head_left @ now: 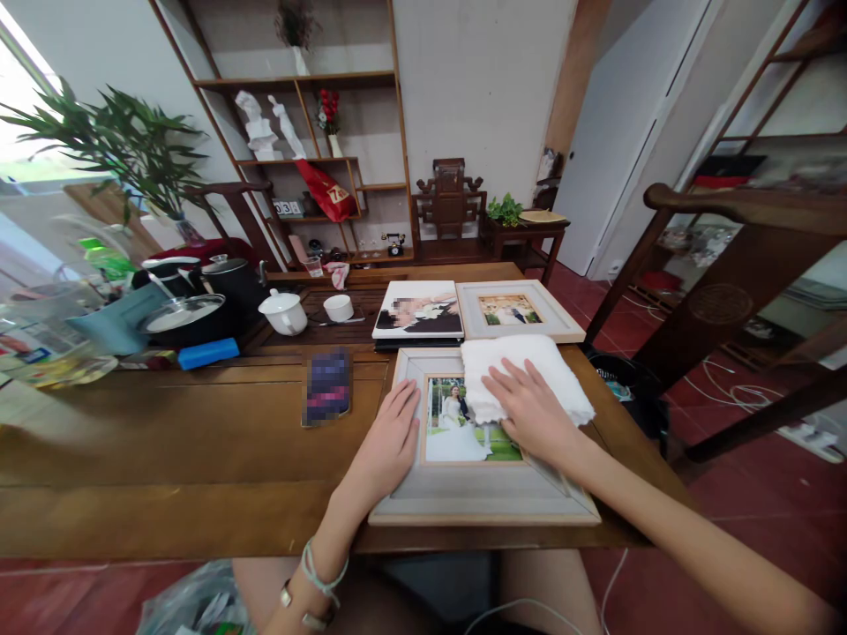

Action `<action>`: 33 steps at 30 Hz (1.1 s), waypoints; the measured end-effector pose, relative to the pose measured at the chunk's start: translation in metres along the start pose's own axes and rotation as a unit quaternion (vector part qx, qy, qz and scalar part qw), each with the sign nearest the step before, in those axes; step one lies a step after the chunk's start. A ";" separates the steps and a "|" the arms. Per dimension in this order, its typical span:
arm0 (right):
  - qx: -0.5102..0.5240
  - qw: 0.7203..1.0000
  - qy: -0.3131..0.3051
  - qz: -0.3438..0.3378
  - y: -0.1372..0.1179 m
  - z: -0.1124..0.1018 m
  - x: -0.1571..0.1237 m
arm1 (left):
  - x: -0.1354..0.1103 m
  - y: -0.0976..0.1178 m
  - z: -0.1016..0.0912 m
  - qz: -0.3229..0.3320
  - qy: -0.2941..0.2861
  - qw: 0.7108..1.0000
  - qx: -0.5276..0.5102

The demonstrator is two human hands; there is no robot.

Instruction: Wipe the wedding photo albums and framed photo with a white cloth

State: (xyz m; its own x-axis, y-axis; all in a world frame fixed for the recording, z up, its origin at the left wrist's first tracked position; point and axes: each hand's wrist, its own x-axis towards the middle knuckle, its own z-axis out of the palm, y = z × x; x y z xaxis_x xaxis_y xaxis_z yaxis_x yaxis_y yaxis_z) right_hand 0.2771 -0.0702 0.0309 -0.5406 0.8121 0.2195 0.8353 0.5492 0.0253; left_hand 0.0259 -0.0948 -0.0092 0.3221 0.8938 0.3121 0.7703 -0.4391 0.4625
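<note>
A pale wooden picture frame [463, 503] with a wedding photo lies flat on the wooden table [198, 441] right in front of me. My left hand [389, 439] rests flat on the frame's left border, fingers together and stretched out. My right hand [529, 410] lies flat on a folded white cloth [529, 362] that covers the frame's upper right part and the photo's edge. Behind it lie a second framed photo [520, 310] and a frameless photo print [418, 309] side by side.
A dark blurred object [327, 386] lies left of the frame. Further left are a white teapot [284, 313], a white cup [338, 307], pots with lids [189, 317] and a blue box [207, 353]. A wooden chair [747, 282] stands at the right. Shelves line the back wall.
</note>
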 end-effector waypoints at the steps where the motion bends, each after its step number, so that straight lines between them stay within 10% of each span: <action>1: 0.011 1.000 -0.014 -0.016 -0.007 -0.003 -0.009 | 0.000 0.000 0.000 -0.002 0.005 1.000 -0.006; 10: 0.159 0.980 -0.045 -0.108 -0.028 -0.024 -0.070 | -0.003 -0.001 0.002 -0.018 0.019 0.999 -0.037; 20: 0.056 0.993 0.100 0.004 0.026 0.005 0.022 | -0.005 0.000 0.002 -0.016 0.018 0.999 -0.033; 24: 0.021 0.998 0.053 -0.004 0.017 0.007 0.038 | -0.004 0.000 0.000 -0.019 0.019 0.999 -0.047; 33: 0.146 0.983 -0.067 -0.085 -0.025 -0.028 -0.039 | -0.003 -0.002 0.003 -0.020 0.030 0.997 -0.066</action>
State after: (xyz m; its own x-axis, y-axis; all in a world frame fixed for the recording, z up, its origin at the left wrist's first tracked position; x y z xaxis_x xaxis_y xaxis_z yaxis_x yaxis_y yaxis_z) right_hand 0.2806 -0.1213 0.0495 -0.6944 0.7119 0.1045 0.6782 0.6961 -0.2356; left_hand 0.0251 -0.0960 -0.0131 0.2549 0.9057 0.3387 0.7016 -0.4143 0.5798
